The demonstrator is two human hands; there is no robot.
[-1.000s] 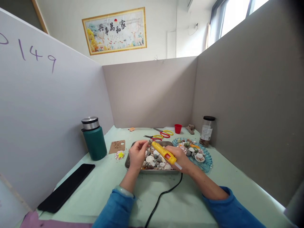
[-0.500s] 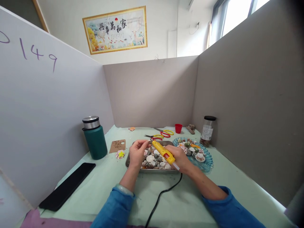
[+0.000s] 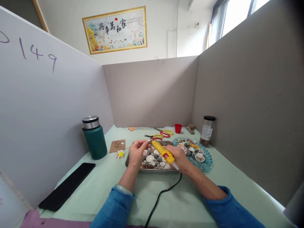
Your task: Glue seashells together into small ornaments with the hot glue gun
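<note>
My right hand is wrapped round a yellow hot glue gun, with a clear glue stick poking out of its back end. The gun's nozzle points up and left, close to the fingertips of my left hand. Thumb and forefinger of that hand are pinched on something small and pale, too tiny to name. Both hands are over a metal tray of mixed seashells. From the gun a black cord runs down towards me.
At the right stands a blue glass plate with shells, beside a black-lidded jar. Scissors, a red cup and driftwood lie at the back. Leftward are a green bottle, a black phone-like slab and a brown card.
</note>
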